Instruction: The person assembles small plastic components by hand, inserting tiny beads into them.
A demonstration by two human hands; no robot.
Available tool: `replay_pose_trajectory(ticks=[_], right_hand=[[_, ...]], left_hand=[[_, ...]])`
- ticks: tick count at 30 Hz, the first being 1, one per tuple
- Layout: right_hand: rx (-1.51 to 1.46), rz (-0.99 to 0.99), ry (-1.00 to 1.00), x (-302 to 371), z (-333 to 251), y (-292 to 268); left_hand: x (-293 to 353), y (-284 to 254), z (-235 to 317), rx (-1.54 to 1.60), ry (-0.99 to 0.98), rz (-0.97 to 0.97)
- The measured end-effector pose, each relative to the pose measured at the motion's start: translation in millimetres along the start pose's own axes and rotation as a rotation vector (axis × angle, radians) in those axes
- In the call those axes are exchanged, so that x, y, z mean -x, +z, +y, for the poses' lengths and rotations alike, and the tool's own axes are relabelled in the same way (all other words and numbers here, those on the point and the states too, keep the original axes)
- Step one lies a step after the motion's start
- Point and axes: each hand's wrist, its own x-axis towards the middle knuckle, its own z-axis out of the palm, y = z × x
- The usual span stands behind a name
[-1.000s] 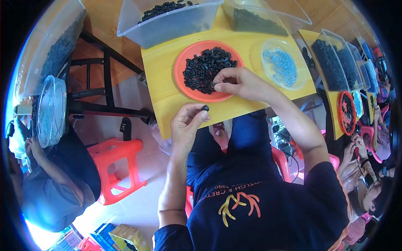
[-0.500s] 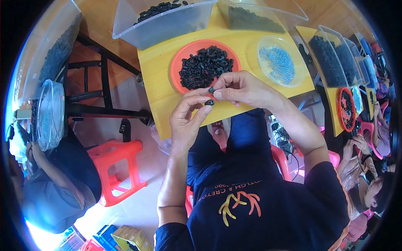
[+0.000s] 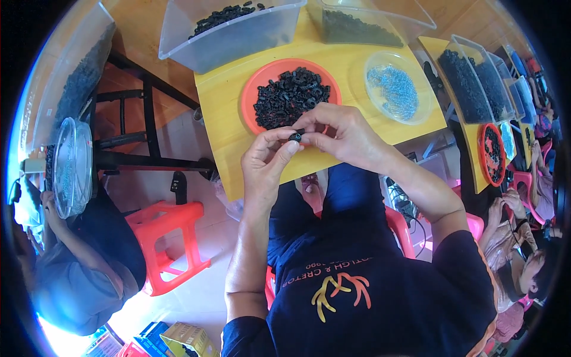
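My left hand point(image 3: 264, 159) pinches a small black plastic part point(image 3: 295, 137) between thumb and fingertips, its round opening showing. Against it, my right hand point(image 3: 351, 132) closes thumb and index finger on a small dark piece point(image 3: 301, 131), mostly covered by the fingertips. Both hands meet just over the near rim of a round orange-red tray point(image 3: 246, 101). Heaped in that tray are many small black plastic parts point(image 3: 291, 95). To its right, a round clear tub point(image 3: 423, 113) contains a mass of tiny shiny bluish-silver pieces point(image 3: 394, 90).
Along the far edge of the yellow table point(image 3: 223, 128) stand two clear bins point(image 3: 244, 50) with black parts. A red stool point(image 3: 172, 229) is at left, beside a seated person point(image 3: 89, 268). People work at another table point(image 3: 473, 160) at right.
My hands have come together: the black part in the left has risen slightly to meet the piece in the right. Earlier a small gap separated them.
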Motion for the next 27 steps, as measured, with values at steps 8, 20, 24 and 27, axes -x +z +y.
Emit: replay_pose_trajectory(ticks=[8,20,24,27], right_hand=[[-0.787,-0.039,0.510,-2,-1,-8],[-0.894,-0.093,0.578,4,8,-3],[-0.848,-0.150,0.593,7,7,-8],[-0.752,-0.205,0.521,8,6,-9]], left_hand=[[-2,-5,-4,0.031,-0.054,0.008],[-2,-3,-2,0.052,-0.076,-0.004],[-2,-3,-2,0.012,-0.085,-0.055],[0,-3,0,-0.024,-0.081,-0.073]])
